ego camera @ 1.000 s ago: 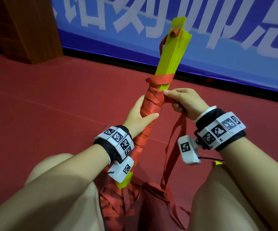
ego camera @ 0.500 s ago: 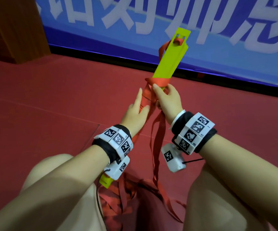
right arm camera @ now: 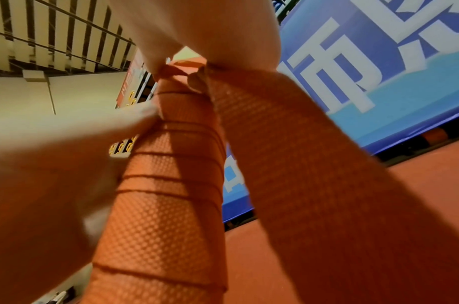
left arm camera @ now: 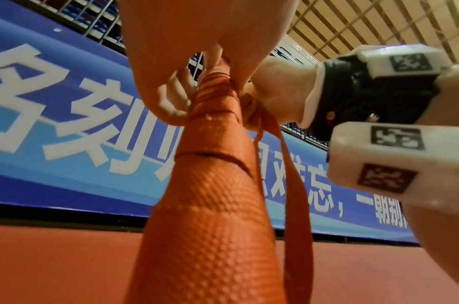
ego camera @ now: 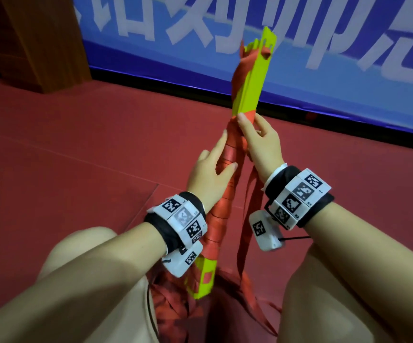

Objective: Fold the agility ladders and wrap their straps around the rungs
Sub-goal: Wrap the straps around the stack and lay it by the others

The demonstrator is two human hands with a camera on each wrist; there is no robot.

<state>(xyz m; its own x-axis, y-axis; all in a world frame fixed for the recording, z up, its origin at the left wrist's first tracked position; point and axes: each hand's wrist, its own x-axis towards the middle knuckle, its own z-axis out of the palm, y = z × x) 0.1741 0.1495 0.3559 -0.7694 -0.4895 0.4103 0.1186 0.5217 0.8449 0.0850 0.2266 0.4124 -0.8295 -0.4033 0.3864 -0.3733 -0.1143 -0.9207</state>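
Note:
The folded ladder is a stack of yellow-green rungs (ego camera: 250, 82) held upright and tilted away from me. Red strap (ego camera: 225, 199) is wound round its middle; both ends stay bare. My left hand (ego camera: 210, 174) grips the wound part, thumb across the front, fingers (left arm camera: 166, 102) curled round the far side. Just above it, my right hand (ego camera: 259, 144) pinches the strap at the top edge of the winding. From that hand the loose strap (ego camera: 246, 231) hangs down to the floor. The winding (right arm camera: 171, 185) and the loose strap (right arm camera: 301, 164) fill the right wrist view.
I sit on a red floor (ego camera: 76, 157) with my knees (ego camera: 89, 268) on either side of the bundle. A heap of loose red strap (ego camera: 175, 313) lies between them. A blue banner (ego camera: 324, 58) runs along the back, with a wooden cabinet (ego camera: 39, 40) at far left.
My right hand has come from the bundle's right side to the top of the winding, bringing the strap with it. The left hand has slid higher, and the bundle now stands steeper.

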